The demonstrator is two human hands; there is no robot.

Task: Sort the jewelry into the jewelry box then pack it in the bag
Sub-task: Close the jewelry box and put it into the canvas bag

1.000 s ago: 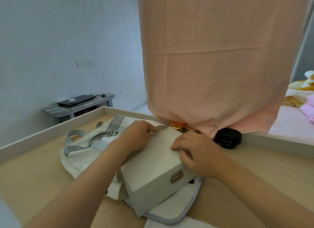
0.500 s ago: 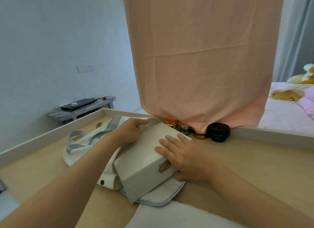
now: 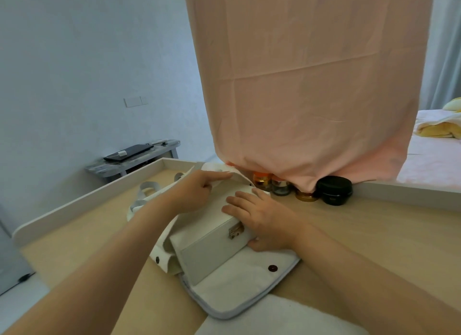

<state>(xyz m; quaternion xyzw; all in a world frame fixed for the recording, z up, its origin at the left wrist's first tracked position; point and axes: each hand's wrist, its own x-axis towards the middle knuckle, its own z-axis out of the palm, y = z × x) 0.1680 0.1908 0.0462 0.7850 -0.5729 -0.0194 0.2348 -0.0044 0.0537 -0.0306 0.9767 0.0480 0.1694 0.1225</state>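
Left hand [image 3: 199, 192]: just left of the jewelry box, index finger laid along the bag's raised upper edge, other fingers curled under. I judge this a narrow pinch holding the mouth open.

Bag [image 3: 237, 284]: white, flat on the table [image 3: 374, 235]. Its lower panel lies under and in front of the jewelry box, and its handles trail off to the box's left.

Jewelry box [image 3: 209, 255]: lid down, resting on the lower panel, with its far part under the lifted edge. It looks partway in.

Heading: the clasp [image 3: 235, 231] wall faces me and the opposite wall faces the mouth.

Long axis: along the clasp wall, near-left to far-right by my reading; my right hand hides that end.

Right hand [image 3: 262, 217]: on the box's right half, fingers flat and spread on the lid, thumb against the clasp wall. It presses rather than clenches.

Jars [image 3: 280, 187]: just behind the box, at the foot of a hanging pink cloth [image 3: 311, 85].

Risk, snag: a far corner could catch the upper edge if my pinch slackens or the box goes in skewed.

Risk, shove: pushing too hard could slide the bag and box into the jars.

Risk, spill: I cannot tell whether the clasp is latched; tipping could open the lid.
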